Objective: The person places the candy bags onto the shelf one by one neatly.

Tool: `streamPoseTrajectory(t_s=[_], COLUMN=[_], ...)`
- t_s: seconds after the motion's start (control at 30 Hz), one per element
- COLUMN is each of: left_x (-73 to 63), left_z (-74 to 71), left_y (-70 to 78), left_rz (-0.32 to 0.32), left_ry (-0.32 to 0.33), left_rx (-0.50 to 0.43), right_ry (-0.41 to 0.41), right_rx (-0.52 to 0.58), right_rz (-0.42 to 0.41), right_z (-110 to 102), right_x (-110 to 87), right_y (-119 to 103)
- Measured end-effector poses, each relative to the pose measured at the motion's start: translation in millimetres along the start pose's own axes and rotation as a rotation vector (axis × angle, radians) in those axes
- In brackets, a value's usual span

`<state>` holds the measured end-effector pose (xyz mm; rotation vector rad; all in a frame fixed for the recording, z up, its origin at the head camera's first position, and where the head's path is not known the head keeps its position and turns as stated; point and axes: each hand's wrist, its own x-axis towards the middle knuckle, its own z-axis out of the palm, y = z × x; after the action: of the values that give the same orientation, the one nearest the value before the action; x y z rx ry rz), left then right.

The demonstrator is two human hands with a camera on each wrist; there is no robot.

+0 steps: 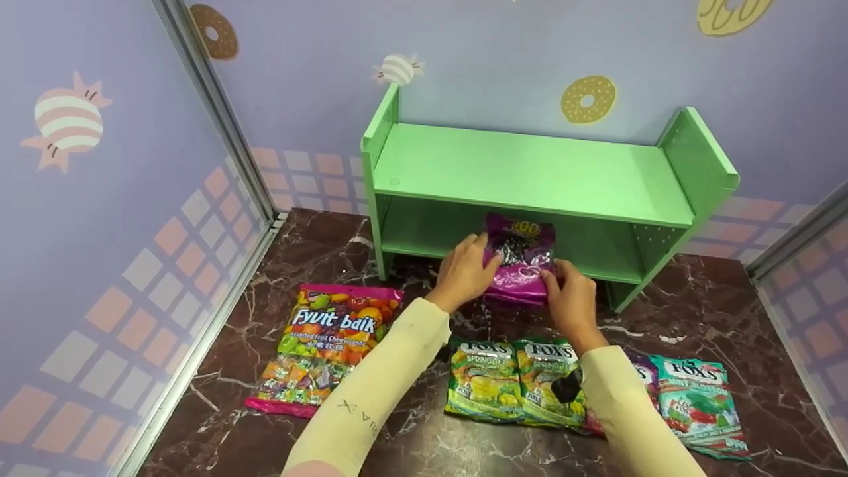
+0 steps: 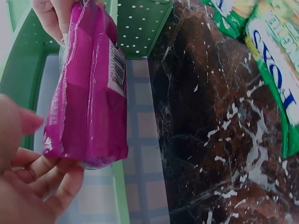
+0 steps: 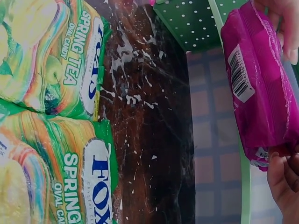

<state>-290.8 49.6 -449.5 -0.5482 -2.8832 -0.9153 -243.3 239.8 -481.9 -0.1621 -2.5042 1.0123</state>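
Observation:
A purple candy bag [image 1: 520,278] marked 100 is held between both hands at the front of the green shelf unit's lower level. My left hand [image 1: 466,273] grips its left side, thumb toward the front face. On the opposite side, my right hand [image 1: 572,297] pinches the lower right edge. The left wrist view shows the bag's seamed purple back [image 2: 91,102], with the left fingers [image 2: 65,179] at one end. A barcode [image 3: 240,73] appears on the bag in the right wrist view, where the right fingers [image 3: 280,175] touch its lower end.
The green shelf unit [image 1: 530,169] stands against the patterned back wall. A Fyuit baik candy bag [image 1: 324,344] lies on the dark marble surface at left. Spring tea Fox's bags [image 1: 487,381] and a mint Fox's bag [image 1: 702,404] lie in front, partly behind the right sleeve.

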Motion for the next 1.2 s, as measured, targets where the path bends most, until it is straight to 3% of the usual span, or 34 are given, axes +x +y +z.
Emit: streamPoseTrajectory(t_s=[0.13,0.27,0.33,0.63,0.83,0.97,1.2], left_x=[-5.4,-8.8,-9.1,-7.7,-4.3,-1.0,4.5], left_z=[-3.1,-4.6,-4.7,-0.9,3.1,5.6,10.5], left_y=[-3.5,-5.1,-4.8,-3.8,-1.9,-0.1,5.3], left_rz=[0.016,0.067,0.095,0.097,0.082,0.081,0.067], left_ry=[-0.126,-0.185,-0.183,-0.120,-0.090,-0.070,-0.051], left_rx=[-0.046,-0.052,-0.041,0.026,0.065,0.077,0.079], right_ry=[0.004,0.000,0.003,0.026,-0.105,-0.193,-0.217], right_rx=[-0.003,0.000,0.009,0.039,0.037,-0.011,-0.100], right_rz=[0.000,0.023,0.023,0.028,0.076,0.044,0.045], right_z=[-1.0,-2.5,-3.3,-5.4,-8.4,-9.9,-10.4], right_x=[3.7,6.8,8.4,10.4,3.9,-1.1,-2.5], right_y=[1.2,3.0,4.0,5.1,3.2,3.8,4.2])
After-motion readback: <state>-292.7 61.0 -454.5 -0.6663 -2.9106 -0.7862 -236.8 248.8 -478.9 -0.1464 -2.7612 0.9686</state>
